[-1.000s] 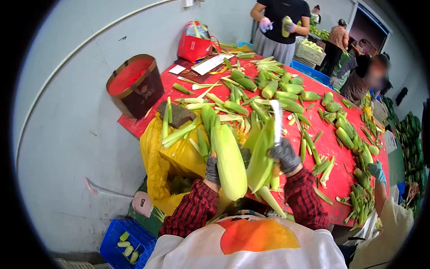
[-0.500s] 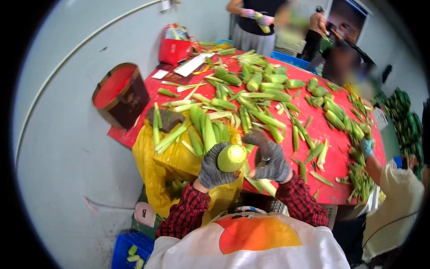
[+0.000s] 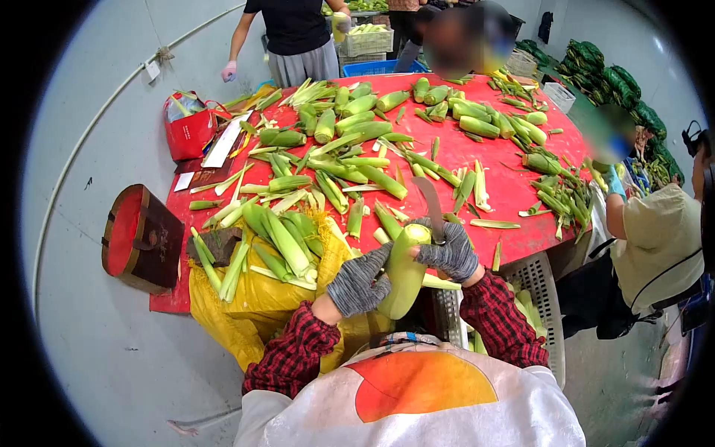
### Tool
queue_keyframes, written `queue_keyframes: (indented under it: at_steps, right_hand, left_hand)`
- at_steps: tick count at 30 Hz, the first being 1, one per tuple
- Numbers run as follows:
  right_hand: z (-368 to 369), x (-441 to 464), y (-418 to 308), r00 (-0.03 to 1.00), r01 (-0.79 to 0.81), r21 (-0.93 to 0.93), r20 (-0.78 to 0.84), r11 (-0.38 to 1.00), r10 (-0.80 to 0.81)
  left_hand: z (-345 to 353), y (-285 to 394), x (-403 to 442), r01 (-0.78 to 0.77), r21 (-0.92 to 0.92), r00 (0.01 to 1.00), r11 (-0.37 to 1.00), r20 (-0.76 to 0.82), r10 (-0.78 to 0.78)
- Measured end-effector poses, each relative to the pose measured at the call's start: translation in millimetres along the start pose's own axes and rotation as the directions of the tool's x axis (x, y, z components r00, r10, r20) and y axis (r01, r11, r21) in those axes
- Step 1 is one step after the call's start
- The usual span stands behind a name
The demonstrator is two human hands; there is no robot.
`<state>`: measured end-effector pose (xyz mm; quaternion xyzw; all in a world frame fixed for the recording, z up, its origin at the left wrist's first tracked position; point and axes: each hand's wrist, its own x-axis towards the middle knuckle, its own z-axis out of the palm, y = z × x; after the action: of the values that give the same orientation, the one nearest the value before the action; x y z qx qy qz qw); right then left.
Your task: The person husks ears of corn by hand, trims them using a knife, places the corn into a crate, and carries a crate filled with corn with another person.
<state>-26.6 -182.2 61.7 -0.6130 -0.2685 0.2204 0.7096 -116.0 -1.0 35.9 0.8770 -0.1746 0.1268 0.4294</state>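
My left hand (image 3: 361,283), in a grey knit glove, is closed against the left side of a pale green ear of corn (image 3: 406,279) in its husk. The ear slants upward, its cut end toward the table. In my gloved right hand (image 3: 450,253) is a knife (image 3: 430,200), its blade pointing up and away; the fingertips of that hand touch the ear's upper right side. Just left of my hands, loose husk leaves (image 3: 283,242) lie over a yellow sack (image 3: 231,320). Beyond them, several husked-in ears (image 3: 357,123) are spread on the red table (image 3: 514,246).
A dark bin with red lining (image 3: 141,238) and a red bag (image 3: 195,132) stand at left. Below the table's front edge is a white crate (image 3: 547,305). One co-worker (image 3: 663,231) is at the right, another (image 3: 298,37) at the far side.
The view has swung right. The ear has tipped from end-on to lengthwise, and the knife blade now stands up clearly in my right hand. The far co-worker's hands have moved apart.
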Motion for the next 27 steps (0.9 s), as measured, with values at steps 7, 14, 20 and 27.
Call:
queue_keyframes:
  at_steps: [7, 14, 20, 27]
  right_hand:
    - [1, 4, -10, 0.98, -0.197, -0.021, 0.0, 0.98, 0.197]
    - [3, 20, 22, 0.985, -0.171, -0.014, -0.024, 0.985, 0.171]
    - [-7, 30, 28, 0.985, -0.17, -0.097, -0.043, 0.981, 0.167]
    - [-19, 37, 22, 0.997, -0.064, -0.128, 0.027, 0.99, 0.068]
  left_hand:
    - [3, 6, -4, 0.08, -0.032, 0.996, 0.996, 0.045, -0.078]
    - [28, 6, -7, 0.284, 0.253, 0.959, 0.925, -0.061, -0.278]
    - [31, -2, 6, 0.359, 0.285, 0.933, 0.889, -0.104, -0.343]
    - [28, -29, 16, 0.297, 0.029, 0.933, 0.954, -0.223, -0.283]
